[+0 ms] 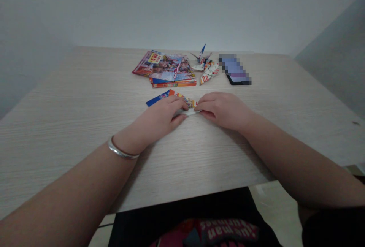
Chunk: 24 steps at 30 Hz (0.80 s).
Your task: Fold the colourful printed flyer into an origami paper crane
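A partly folded sheet of printed paper (182, 97), blue and orange with a white edge toward me, lies on the table between my hands. My left hand (168, 114) is closed on its left part, thumb at the near edge and fingers over the top. From the other side, my right hand (221, 109) pinches the right end, with fingertips and thumb on the fold. Both hands rest low at the tabletop, their fingertips a short way apart. Much of the paper is hidden under my fingers.
Beyond my hands lies a stack of colourful printed leaflets (171, 68). Folded paper cranes (209, 71) sit to its right, beside a phone (235, 70) with a blurred screen. The pale wooden table (85, 87) meets a wall at the back.
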{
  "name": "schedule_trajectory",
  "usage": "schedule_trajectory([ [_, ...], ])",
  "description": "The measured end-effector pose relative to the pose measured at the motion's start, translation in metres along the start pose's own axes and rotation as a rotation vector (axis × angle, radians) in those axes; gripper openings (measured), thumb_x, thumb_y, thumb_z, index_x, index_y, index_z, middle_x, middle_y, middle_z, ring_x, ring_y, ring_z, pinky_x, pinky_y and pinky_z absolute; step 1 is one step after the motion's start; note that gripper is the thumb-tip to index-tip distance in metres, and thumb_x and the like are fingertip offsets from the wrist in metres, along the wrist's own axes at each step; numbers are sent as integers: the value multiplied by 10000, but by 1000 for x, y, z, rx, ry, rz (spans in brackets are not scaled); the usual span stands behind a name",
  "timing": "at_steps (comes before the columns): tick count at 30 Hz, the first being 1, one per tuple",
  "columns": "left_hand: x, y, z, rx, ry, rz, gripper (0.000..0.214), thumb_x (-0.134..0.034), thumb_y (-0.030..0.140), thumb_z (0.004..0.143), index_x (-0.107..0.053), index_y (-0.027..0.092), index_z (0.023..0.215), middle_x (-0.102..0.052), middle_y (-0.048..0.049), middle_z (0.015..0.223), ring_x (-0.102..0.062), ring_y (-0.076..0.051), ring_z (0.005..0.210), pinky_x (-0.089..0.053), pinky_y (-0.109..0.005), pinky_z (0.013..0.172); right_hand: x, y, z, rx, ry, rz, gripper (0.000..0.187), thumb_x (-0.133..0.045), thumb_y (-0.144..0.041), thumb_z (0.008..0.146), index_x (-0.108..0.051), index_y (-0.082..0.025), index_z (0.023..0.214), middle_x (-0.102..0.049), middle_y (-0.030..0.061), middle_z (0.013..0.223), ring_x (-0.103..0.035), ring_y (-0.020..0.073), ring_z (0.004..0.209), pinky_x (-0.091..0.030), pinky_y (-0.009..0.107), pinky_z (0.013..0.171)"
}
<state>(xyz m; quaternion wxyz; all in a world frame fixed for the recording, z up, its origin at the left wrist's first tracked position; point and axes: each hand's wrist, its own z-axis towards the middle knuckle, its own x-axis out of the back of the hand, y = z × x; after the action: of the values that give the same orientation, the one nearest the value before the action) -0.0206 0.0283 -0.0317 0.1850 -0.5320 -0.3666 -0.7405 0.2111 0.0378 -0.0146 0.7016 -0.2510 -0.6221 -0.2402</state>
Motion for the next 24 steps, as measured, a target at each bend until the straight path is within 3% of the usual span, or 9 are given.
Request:
schedule_trajectory([
  [6,3,16,0,29,-14,127,245,-487,252,977,-659,115,1085,-655,-138,1134,-587,-283,1098,-492,-450,998,3,6,2,-28,-16,24,244,-529,-166,967,-767,-178,1020,-762,84,1088,-674,222,973,-465,335,834],
  [12,-3,13,2,-52,22,158,220,-490,244,974,-654,121,1055,-639,-142,1105,-583,-289,1069,-495,-466,985,1,10,3,-24,-8,18,231,-563,-147,946,-783,-188,1004,-776,82,1059,-693,220,960,-487,338,847],
  [18,-11,9,2,-46,42,35,210,-456,205,969,-581,126,1118,-621,-150,1216,-586,-258,1143,-484,-446,1046,-1,11,3,-4,16,25,230,-572,-136,932,-792,-188,974,-781,86,1049,-697,212,943,-499,336,856],
  [24,-15,6,2,-99,14,77,349,-434,201,993,-543,99,1308,-544,-177,1431,-457,-286,1382,-360,-481,1190,4,13,1,-46,-25,42,224,-575,-144,934,-789,-160,997,-774,94,1068,-695,222,970,-490,333,867],
])
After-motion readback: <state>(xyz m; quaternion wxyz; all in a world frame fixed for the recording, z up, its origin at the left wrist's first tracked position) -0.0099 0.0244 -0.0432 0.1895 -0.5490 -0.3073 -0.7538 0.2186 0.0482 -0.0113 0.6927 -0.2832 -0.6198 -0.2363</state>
